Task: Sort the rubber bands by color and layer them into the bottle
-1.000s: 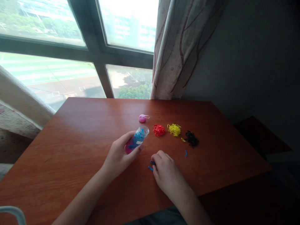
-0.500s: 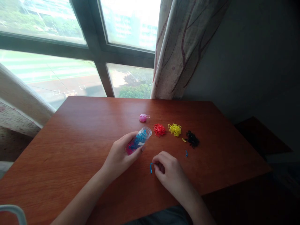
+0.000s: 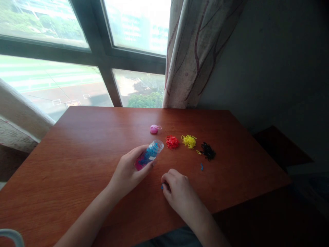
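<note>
My left hand (image 3: 131,166) is closed around a clear bottle (image 3: 149,155), tilted with its open mouth up and to the right. Blue bands and something pink show through its wall. To the right of it, low over the table, my right hand (image 3: 174,185) pinches a blue rubber band (image 3: 162,186), mostly hidden by the fingers. Another blue band (image 3: 202,167) lies on the wood beyond that hand. Behind it are a red pile of rubber bands (image 3: 172,142), a yellow pile (image 3: 189,141) and a black pile (image 3: 208,151), with a loose yellow band (image 3: 198,152) beside the black one.
A pink cap with a loop (image 3: 154,129) sits on the brown wooden table (image 3: 84,151) behind the bottle. Windows and a patterned curtain (image 3: 185,58) rise past the far edge. A pale curved bar (image 3: 11,234) shows at the lower left.
The blue band that hung from my right fingertips is now mostly tucked between the fingers. The whole view has shifted slightly, and my left hand keeps the bottle at the same tilt.
</note>
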Demonstrator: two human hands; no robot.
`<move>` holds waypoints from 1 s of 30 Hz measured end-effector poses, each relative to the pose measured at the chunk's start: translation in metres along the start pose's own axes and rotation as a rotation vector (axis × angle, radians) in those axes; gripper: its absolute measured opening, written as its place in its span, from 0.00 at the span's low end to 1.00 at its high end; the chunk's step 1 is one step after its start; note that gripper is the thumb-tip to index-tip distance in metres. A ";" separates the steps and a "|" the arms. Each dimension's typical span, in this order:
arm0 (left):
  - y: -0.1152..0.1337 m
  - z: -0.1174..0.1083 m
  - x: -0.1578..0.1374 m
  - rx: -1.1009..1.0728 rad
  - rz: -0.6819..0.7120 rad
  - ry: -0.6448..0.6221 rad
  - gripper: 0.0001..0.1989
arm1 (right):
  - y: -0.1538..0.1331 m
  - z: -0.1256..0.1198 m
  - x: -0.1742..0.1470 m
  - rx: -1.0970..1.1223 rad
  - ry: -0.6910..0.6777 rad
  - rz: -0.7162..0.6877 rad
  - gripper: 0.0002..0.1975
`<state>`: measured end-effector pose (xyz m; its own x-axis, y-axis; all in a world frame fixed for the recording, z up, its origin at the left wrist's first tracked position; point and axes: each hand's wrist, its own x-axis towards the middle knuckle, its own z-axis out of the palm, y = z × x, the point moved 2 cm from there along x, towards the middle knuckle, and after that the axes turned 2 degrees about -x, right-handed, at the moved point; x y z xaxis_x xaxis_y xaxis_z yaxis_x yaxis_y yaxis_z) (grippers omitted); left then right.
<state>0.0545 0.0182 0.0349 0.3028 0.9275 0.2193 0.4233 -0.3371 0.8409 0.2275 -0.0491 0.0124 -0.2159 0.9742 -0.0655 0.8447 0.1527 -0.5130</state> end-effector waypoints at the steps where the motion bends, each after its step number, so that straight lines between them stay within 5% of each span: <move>1: 0.000 0.000 0.000 0.007 0.006 0.003 0.15 | 0.001 -0.001 0.001 0.001 0.011 0.003 0.09; 5: 0.000 -0.001 0.000 0.028 0.021 0.009 0.14 | 0.025 -0.016 0.000 0.101 0.103 0.031 0.09; 10: 0.000 -0.001 0.000 0.026 0.016 0.006 0.15 | 0.093 -0.052 -0.013 0.120 0.357 0.248 0.06; 14: 0.001 0.000 0.000 0.032 0.024 0.000 0.15 | 0.131 -0.058 -0.021 0.085 0.388 0.351 0.07; 21: -0.001 0.002 0.001 0.049 0.043 -0.002 0.15 | 0.130 -0.049 -0.015 0.029 0.325 0.339 0.07; 30: -0.002 0.001 0.000 0.070 0.069 -0.022 0.15 | 0.117 -0.057 -0.001 -0.338 0.220 0.314 0.07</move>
<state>0.0549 0.0188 0.0331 0.3514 0.8981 0.2644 0.4596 -0.4115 0.7871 0.3546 -0.0226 0.0011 0.1516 0.9881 0.0278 0.9713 -0.1437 -0.1894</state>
